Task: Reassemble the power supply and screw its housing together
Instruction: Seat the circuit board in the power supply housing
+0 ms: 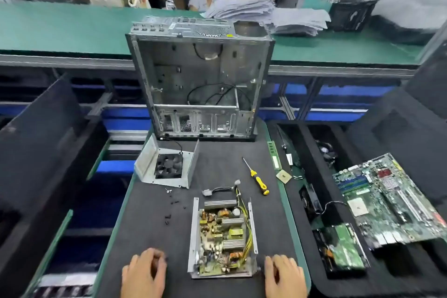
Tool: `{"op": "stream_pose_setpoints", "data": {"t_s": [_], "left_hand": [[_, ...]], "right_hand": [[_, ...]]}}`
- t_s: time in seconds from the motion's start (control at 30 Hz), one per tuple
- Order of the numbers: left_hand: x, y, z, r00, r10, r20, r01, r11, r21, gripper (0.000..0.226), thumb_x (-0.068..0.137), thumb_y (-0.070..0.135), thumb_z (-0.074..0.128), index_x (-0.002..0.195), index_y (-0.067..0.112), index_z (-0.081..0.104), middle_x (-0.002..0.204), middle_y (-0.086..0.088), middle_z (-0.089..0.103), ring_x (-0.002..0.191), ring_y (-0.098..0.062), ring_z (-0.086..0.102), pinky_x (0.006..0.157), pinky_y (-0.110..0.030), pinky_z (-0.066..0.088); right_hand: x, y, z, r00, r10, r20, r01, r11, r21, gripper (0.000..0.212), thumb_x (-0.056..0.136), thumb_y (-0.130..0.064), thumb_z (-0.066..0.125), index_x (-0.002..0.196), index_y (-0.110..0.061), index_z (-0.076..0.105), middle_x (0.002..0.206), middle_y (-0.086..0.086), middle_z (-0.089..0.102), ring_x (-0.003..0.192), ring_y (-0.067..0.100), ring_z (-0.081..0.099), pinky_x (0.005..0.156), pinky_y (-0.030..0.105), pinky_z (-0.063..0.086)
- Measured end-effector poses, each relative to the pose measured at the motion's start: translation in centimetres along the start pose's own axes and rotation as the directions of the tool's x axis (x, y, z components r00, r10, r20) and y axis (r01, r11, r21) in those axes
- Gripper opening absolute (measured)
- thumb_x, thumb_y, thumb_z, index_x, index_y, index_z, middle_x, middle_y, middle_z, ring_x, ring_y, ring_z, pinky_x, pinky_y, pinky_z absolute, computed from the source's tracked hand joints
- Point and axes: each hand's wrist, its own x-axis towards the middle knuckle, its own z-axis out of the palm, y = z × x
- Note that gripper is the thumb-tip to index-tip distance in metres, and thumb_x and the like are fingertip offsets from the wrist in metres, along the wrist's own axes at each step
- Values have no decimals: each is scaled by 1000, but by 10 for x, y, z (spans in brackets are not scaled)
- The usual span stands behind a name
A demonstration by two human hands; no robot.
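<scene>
Left hand (144, 273) rests on the dark surface (217, 167) at the near edge, fingers loosely curled, nothing visibly in its grip; motion blur at the fingertips, so a small part under them cannot be ruled out. Right hand (284, 276) lies flat on the surface, fingers relaxed and spread, holding nothing, just right of the power supply base (223, 237). The base sits between the two hands, open on top, circuit board and yellow wiring exposed, its cable bundle (221, 190) trailing away from the person. Small dark screws (173, 203) are scattered on the mat left of the base. Further out to the left lies the housing cover with fan (167, 164), inner side up. A yellow-handled screwdriver (257, 178) lies to the right, apart from the base. An empty computer case (200, 84) stands at the far end. A motherboard (389, 198) rests in the foam tray (314, 176) on the right.
</scene>
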Motion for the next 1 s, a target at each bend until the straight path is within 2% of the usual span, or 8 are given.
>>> {"op": "stream_pose_setpoints", "data": {"t_s": [0.1, 0.23, 0.3, 0.4, 0.53, 0.6, 0.73, 1.0], "left_hand": [[5, 12, 0, 987, -67, 146, 110, 945, -308, 15, 100, 24, 60, 87, 28, 66, 80, 1, 70, 78, -19, 65, 84, -39, 49], [2, 46, -3, 940, 47, 337, 128, 868, -481, 20, 97, 51, 50, 112, 41, 60, 103, 13, 70, 93, 1, 65, 79, -24, 51], [0, 54, -2, 922, 129, 366, 40, 907, -420, 31, 89, 58, 57, 117, 47, 51, 107, 17, 66, 94, 12, 60, 75, -15, 47], [-1, 61, -5, 928, 172, 331, -54, 940, -338, 43, 94, 36, 67, 131, 38, 46, 109, 12, 64, 92, 7, 61, 69, -16, 50], [-1, 64, -16, 927, 341, 155, -334, 940, -68, 46, 94, 41, 65, 135, 39, 43, 120, 21, 50, 110, 1, 51, 92, -27, 47], [2, 80, -16, 845, 530, 75, -533, 846, 30, 49, 92, 37, 68, 136, 33, 46, 122, 17, 49, 111, -6, 47, 92, -28, 41], [27, 122, 5, 672, 706, 226, -741, 643, 193, 51, 90, 21, 65, 139, 21, 49, 130, 4, 53, 119, -19, 50, 99, -32, 40], [89, 156, 29, 611, 558, 561, -782, 534, 321, 33, 93, 13, 51, 124, 20, 59, 122, -4, 68, 112, -30, 64, 86, -41, 53]], "right_hand": [[8, -7, -9, 982, 144, 121, -175, 934, 310, 27, 103, -27, 57, 77, -36, 62, 77, -9, 70, 75, 17, 59, 70, 27, 42], [30, -43, -29, 950, 134, 282, -292, 703, 648, 30, 102, -47, 41, 126, -42, 60, 111, -16, 68, 101, 5, 65, 90, 32, 51], [37, -60, -30, 932, 71, 355, -316, 638, 702, 40, 96, -59, 43, 134, -50, 49, 118, -30, 62, 103, -11, 62, 91, 24, 47], [41, -80, -26, 911, 32, 411, -335, 639, 692, 36, 104, -54, 44, 139, -59, 41, 122, -49, 48, 109, -29, 46, 89, 13, 35], [44, -91, -19, 909, 76, 410, -363, 630, 687, 39, 109, -41, 37, 148, -48, 38, 140, -30, 43, 128, -8, 39, 92, 13, 32], [44, -90, -17, 906, 88, 415, -376, 621, 688, 39, 110, -38, 36, 148, -48, 38, 141, -30, 42, 129, -9, 39, 94, 14, 33], [44, -83, -14, 897, 98, 430, -391, 630, 671, 36, 109, -41, 38, 141, -57, 41, 131, -43, 43, 114, -29, 38, 85, 8, 35], [44, -77, -6, 881, 138, 453, -423, 657, 624, 42, 104, -56, 41, 146, -49, 43, 140, -27, 49, 124, -6, 45, 88, 17, 36]]}}
